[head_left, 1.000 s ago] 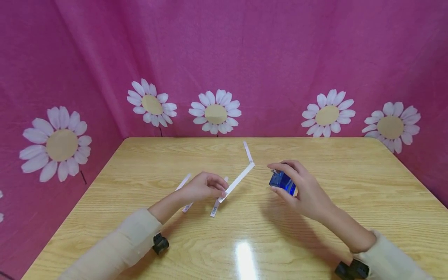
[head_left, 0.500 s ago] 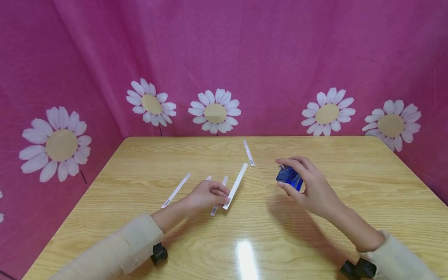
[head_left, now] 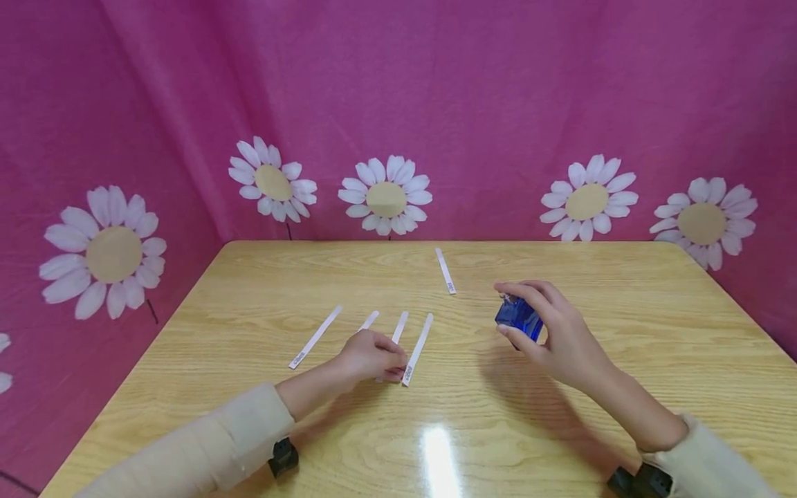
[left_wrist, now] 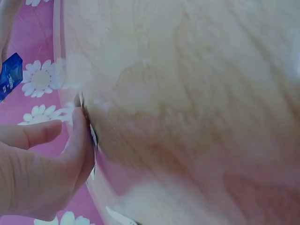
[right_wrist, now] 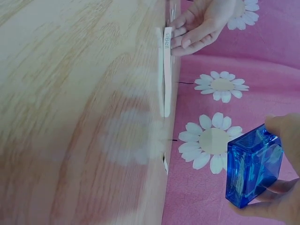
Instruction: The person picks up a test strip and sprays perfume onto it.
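My left hand (head_left: 373, 356) is low over the table, its fingertips touching the lower end of a white paper strip (head_left: 419, 348). Small printing marks that end; in the right wrist view the paper strip (right_wrist: 167, 70) reads something like "Bell". The thumb and fingers of my left hand (left_wrist: 51, 168) are apart in the left wrist view. My right hand (head_left: 563, 339) grips a blue glass perfume bottle (head_left: 519, 318) above the table, thumb below and fingers over its top. The bottle (right_wrist: 253, 164) is tilted, and a small metal nozzle shows at its top.
More white strips lie to the left: one slanted strip (head_left: 315, 337), and two partly hidden by the left hand. A single strip (head_left: 445, 271) lies farther back on the wooden table (head_left: 249, 277). A pink curtain (head_left: 486, 104) with daisies stands behind.
The left hand has brought the strip down from its raised slant to lie beside the others, shifting slightly nearer. My right hand, with the perfume bottle, has moved a little right.
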A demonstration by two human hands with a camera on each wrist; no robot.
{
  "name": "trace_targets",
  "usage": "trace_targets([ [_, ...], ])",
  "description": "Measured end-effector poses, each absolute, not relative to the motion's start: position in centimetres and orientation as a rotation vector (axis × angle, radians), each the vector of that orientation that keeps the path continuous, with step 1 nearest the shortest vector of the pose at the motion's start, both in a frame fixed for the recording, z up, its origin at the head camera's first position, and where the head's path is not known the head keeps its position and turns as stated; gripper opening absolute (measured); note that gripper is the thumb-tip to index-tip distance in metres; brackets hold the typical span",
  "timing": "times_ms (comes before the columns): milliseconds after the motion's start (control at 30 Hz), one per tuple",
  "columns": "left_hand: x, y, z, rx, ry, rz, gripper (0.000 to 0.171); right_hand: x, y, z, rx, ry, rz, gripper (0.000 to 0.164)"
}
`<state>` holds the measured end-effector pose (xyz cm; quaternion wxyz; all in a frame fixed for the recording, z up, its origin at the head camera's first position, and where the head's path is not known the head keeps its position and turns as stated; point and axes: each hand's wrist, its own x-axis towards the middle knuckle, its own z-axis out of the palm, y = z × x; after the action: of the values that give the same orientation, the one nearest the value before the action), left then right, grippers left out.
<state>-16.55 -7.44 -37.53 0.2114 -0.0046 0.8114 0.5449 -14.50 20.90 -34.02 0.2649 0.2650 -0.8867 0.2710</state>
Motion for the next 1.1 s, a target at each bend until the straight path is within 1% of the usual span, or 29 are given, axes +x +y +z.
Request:
trace_targets([
  [133, -16.9, -7.8, -37.2, 0.052, 2.267, 1.488, 0.011, -14.6, 21.0, -33.9, 0.720, -2.380, 0.711, 0.062],
  [333, -18.4, -8.0, -37.1, 0.170, 2.281, 1.425, 0.018, -14.7, 21.0, -34.0, 0.708, -2.401, 0.720, 0.062],
  [600, -22.4, -6.2, -36.7, 0.112, 2.304, 1.466, 0.017, -14.7, 21.2, -34.7, 0.693, -2.413, 0.730, 0.062],
  [833, -26.3, -3.2, -36.2, 0.138, 2.375, 1.411, 0.020, -14.5, 21.7, -34.8, 0.675, -2.419, 0.723, 0.063],
  [967, -28.1, -1.6, -36.2, 0.112, 2.402, 1.378, 0.021, -14.6, 21.7, -34.7, 0.677, -2.426, 0.730, 0.063],
  [1033, -29.0, -0.9, -36.3, 0.063, 2.432, 1.341, 0.019, -14.6, 21.7, -34.6, 0.680, -2.431, 0.734, 0.063],
  [1100, -29.9, -0.2, -36.3, 0.001, 2.468, 1.290, 0.014, -14.7, 21.7, -34.6, 0.683, -2.436, 0.736, 0.063],
])
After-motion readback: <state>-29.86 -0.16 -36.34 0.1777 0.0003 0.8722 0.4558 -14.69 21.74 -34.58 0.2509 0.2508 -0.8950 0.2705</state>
